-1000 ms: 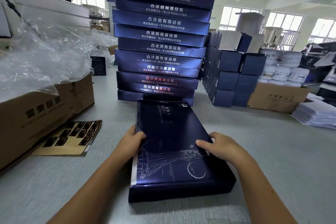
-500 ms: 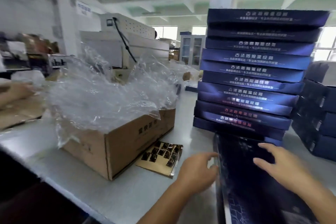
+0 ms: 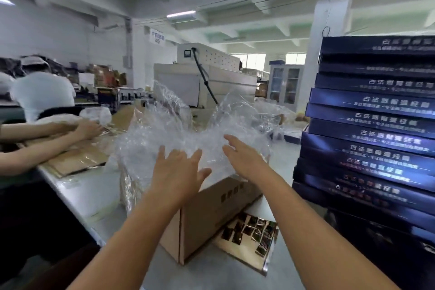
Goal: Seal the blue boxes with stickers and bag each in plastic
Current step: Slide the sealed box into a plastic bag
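Both our hands have left the flat blue box, now a dark blur at the lower right of the table, and swung across to the plastic. Nearest us, a sheet of stickers lies flat beside the cardboard carton. Over the carton our left hand and right hand reach forward, fingers straight and spread, gripping nothing. They sit at the near edge of the heap of clear plastic bags spilling from the carton; we cannot tell whether the fingertips touch it. To the right rises the stack of blue boxes, printed sides facing us. At far left another person's hands rest on flattened cardboard. Behind the plastic stands a pale machine, with a glass-fronted cabinet beyond.
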